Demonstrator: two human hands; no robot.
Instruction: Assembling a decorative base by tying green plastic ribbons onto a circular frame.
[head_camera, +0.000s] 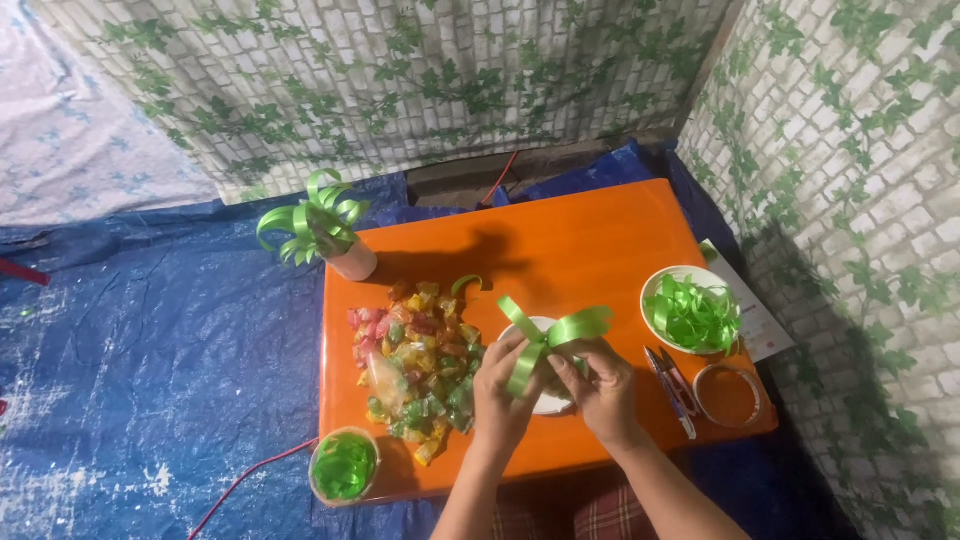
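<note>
Head view. Left hand (503, 385) and right hand (598, 388): both grips closed on a green ribbon (545, 336), fingers pinching its lower middle. Ribbon: looped strips rising out of the pinch; one loop points up and left, a longer one runs right, nearly level; a tail hangs down between the hands. Ribbon sits above and between the fingertips, over a white dish (548, 400) mostly hidden by the hands. Left of the hands: heap of wrapped sweets (415, 365), mixed colours, on the orange desk (560, 240). Right: white bowl (665, 285) holding green ribbon pieces; scissors (672, 385); small round container (728, 395). Front left corner: cup (343, 466) with green ribbon inside. Far left corner: finished ribbon bow on a white pot (352, 262). Blue sheet (150, 330) on the floor.
</note>
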